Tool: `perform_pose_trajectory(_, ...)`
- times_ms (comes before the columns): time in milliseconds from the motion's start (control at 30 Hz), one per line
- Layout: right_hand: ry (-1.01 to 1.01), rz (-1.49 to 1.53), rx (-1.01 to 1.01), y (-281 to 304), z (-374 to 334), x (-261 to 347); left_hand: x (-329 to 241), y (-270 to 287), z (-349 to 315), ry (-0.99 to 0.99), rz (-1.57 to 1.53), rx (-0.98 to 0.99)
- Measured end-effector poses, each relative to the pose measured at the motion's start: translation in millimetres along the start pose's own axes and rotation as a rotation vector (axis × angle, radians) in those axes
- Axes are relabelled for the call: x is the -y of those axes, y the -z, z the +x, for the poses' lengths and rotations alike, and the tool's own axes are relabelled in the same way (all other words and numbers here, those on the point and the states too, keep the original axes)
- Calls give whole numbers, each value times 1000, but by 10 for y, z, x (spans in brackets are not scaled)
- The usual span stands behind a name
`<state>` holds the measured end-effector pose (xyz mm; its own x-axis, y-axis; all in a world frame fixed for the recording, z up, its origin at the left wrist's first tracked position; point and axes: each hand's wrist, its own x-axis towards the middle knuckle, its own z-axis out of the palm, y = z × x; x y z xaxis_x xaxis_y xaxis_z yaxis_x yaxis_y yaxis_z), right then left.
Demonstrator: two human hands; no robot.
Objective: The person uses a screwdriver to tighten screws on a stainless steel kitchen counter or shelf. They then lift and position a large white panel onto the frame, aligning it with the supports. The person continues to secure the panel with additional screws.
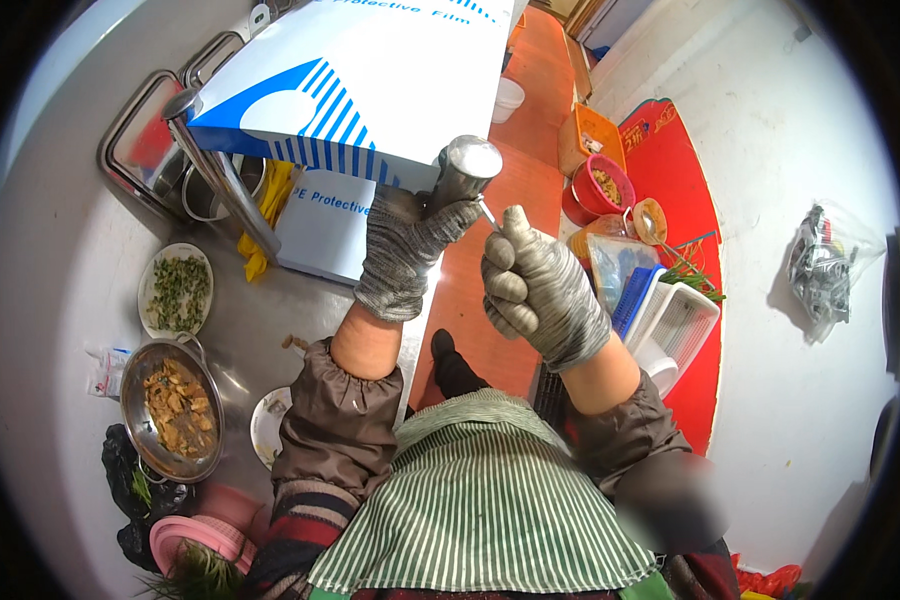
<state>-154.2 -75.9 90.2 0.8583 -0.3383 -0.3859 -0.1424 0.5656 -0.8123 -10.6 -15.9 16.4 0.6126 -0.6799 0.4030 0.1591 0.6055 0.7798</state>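
Note:
In a grey knit glove, my left hand [405, 245] is wrapped round a dark metal canister [456, 187]. The canister's round top shows whitish; whether that is a lid or its contents I cannot tell. To its right, my right hand [550, 290], gloved alike, is closed with curled fingers on a thin pale rod [487, 213]. One end of this rod meets the canister near my left fingertips, and the other goes into my right grip. Both hands are raised over the reddish-brown floor [465, 300].
White-and-blue cardboard boxes [330, 225] stand ahead on a steel counter [315, 305]. Leftward are a plate of chopped greens [176, 290] and a steel pan of cooked food [182, 410]. At right, a red table [705, 215] bears a pink bowl [604, 183] and plastic baskets [675, 315].

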Motion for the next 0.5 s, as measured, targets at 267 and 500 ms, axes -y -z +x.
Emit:
perform_pose_trajectory(267,619,-1025,-228,-35,-5,-18,69,17,-18,21,-68,-26)
perform_pose_trajectory(500,775,-2071,-253,8,-20,179,39,-1,-18,20,-54,4)
